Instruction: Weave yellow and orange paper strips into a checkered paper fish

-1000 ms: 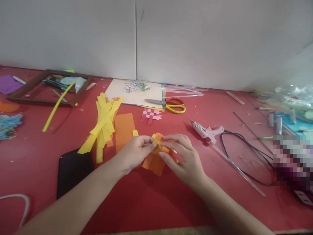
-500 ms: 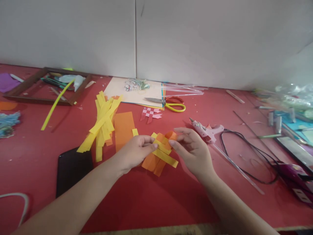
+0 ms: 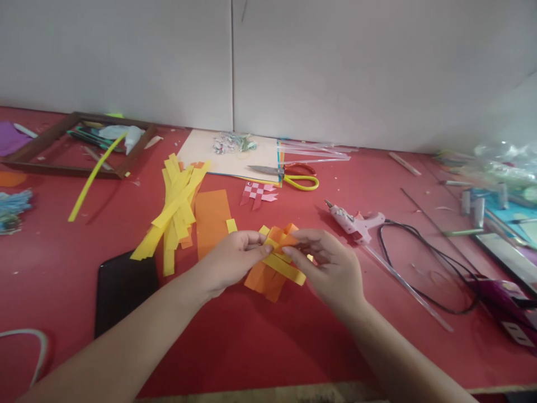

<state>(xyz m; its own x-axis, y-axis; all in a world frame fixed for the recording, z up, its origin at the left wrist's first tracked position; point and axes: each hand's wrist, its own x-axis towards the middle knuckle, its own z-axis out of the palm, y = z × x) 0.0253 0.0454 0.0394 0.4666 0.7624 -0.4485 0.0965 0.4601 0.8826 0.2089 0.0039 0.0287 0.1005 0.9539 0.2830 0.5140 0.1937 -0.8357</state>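
Note:
Orange and yellow woven paper strips (image 3: 268, 277) lie between my two hands, just above the red table. My left hand (image 3: 241, 254) pinches their left side between thumb and fingers. With thumb and fingertips closed, my right hand (image 3: 329, 260) grips a folded orange strip (image 3: 289, 238) at the upper right of the weave. Left of my left hand are an orange paper sheet (image 3: 213, 215) and a heap of yellow paper strips (image 3: 178, 204). A small pink checkered paper fish (image 3: 255, 193) rests beyond my hands.
Scissors (image 3: 293, 174) lie across stacked paper (image 3: 197, 151) at the back. A pink glue gun (image 3: 354, 224) with its cord (image 3: 419, 246) is on the right. A black phone-like slab (image 3: 126, 291) lies under my left forearm; a brown frame (image 3: 42, 163) stands back left.
My right hand has moved slightly left, and its fingers have closed on the orange strip, which was a raised loop. My left hand keeps its hold on the weave.

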